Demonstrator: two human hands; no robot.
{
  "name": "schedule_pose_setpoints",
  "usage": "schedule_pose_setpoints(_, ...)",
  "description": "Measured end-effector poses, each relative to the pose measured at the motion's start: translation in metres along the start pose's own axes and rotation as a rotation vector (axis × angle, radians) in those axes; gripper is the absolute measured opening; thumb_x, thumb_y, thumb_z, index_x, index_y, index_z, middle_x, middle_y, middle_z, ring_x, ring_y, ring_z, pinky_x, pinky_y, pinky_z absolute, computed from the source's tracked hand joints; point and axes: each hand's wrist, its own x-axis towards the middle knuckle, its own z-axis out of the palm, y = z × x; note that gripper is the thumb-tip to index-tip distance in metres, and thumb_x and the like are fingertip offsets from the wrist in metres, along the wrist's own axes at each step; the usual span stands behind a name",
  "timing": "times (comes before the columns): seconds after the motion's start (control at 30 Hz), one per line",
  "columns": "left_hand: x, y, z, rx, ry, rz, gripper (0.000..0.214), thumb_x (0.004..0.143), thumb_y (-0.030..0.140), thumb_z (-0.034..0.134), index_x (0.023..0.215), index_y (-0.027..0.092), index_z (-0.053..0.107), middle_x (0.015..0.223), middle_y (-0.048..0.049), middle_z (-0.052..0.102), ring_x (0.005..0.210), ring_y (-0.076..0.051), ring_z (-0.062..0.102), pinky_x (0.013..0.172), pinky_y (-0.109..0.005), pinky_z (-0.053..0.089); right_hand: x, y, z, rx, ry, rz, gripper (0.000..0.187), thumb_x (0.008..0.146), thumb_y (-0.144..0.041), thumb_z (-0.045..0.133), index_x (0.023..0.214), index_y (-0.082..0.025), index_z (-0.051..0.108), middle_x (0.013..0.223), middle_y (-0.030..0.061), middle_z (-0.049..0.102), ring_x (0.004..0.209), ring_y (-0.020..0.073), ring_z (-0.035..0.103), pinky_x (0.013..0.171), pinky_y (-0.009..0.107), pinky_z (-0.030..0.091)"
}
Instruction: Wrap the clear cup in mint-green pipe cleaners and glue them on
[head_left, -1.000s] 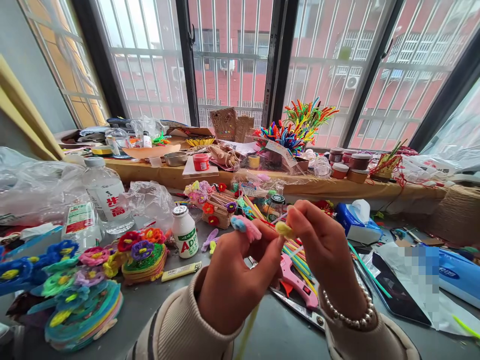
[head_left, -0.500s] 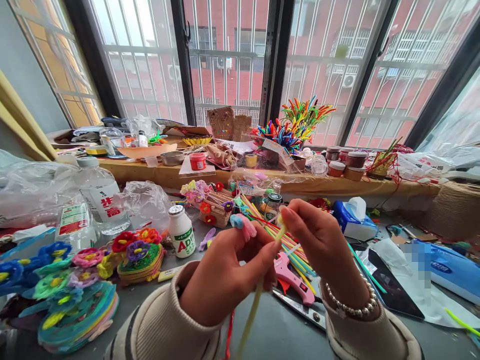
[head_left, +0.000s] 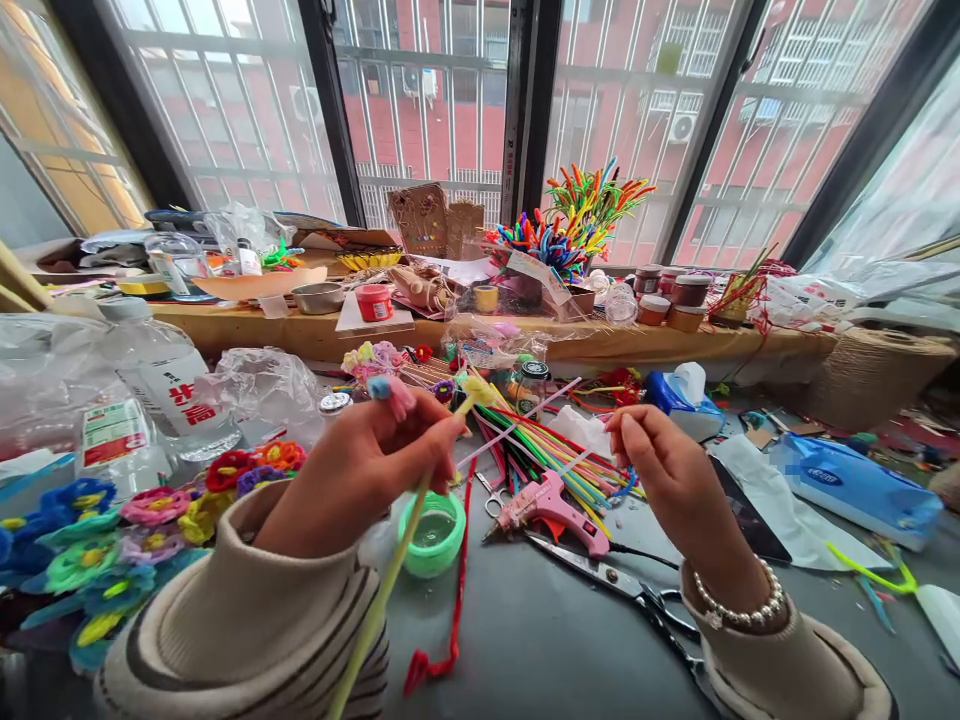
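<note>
A pale yellow pipe cleaner (head_left: 396, 560) is pinched between the thumb and fingers of my left hand (head_left: 360, 460). Its fluffy, bent top end (head_left: 480, 390) sticks up past my fingertips, and the long tail hangs down past my sleeve. A small pink and blue pipe-cleaner piece (head_left: 394, 395) also shows at the fingers of this hand; how it is held is hidden. Apart from the yellow stem, to the right, my right hand (head_left: 660, 460) is closed with fingertips together and nothing visible in them. Below lie a pink glue gun (head_left: 551, 510) and scissors (head_left: 600, 572).
A green jar (head_left: 433, 537) and a red pipe cleaner (head_left: 459, 590) are in front of me. Loose colored pipe cleaners (head_left: 540, 435) fan out behind the glue gun. Fuzzy flowers (head_left: 97, 560) crowd the left, with bottles (head_left: 161, 370) behind. Tissue packs (head_left: 862, 485) lie right.
My hands have separated: the right let go of the yellow pipe cleaner's top and moved right, the left moved left with it. The view shifted, showing the green jar and more of the scissors.
</note>
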Motion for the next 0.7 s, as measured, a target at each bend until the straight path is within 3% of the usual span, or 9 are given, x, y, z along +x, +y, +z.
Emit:
schedule_pose_setpoints(0.23, 0.008, -0.002, -0.01, 0.135, -0.019, -0.036, 0.017, 0.07, 0.032, 0.053, 0.063, 0.016, 0.051, 0.05, 0.0051, 0.055, 0.049, -0.008, 0.05, 0.052, -0.021, 0.038, -0.053, 0.054, -0.02, -0.252, -0.15, 0.178, 0.029, 0.083, -0.039, 0.037, 0.078, -0.019, 0.056, 0.065, 0.0018, 0.058, 0.055, 0.0126, 0.051, 0.055, 0.024, 0.042)
schedule_pose_setpoints(0.37, 0.006, -0.003, -0.016, 0.207, 0.051, -0.044, 0.02, 0.07, 0.035, 0.053, 0.062, 0.017, 0.052, 0.049, 0.0062, 0.055, 0.046, -0.006, 0.044, 0.047, -0.02, 0.033, -0.069, 0.067, -0.027, -0.309, -0.233, 0.242, 0.03, 0.082, -0.042, 0.036, 0.077, -0.02, 0.056, 0.065, 0.001, 0.059, 0.054, 0.0123, 0.053, 0.055, 0.022, 0.042)
schedule_pose_setpoints(0.7, 0.01, -0.018, -0.047, 0.276, 0.0, -0.105, 0.028, 0.069, 0.045, 0.05, 0.066, 0.017, 0.053, 0.054, 0.0016, 0.058, 0.049, -0.011, 0.052, 0.046, -0.023, 0.039, -0.073, 0.078, -0.016, -0.481, -0.134, 0.132, 0.032, 0.083, -0.043, 0.031, 0.06, -0.021, 0.039, 0.05, -0.0047, 0.04, 0.045, 0.0101, 0.04, 0.043, 0.019, 0.034)
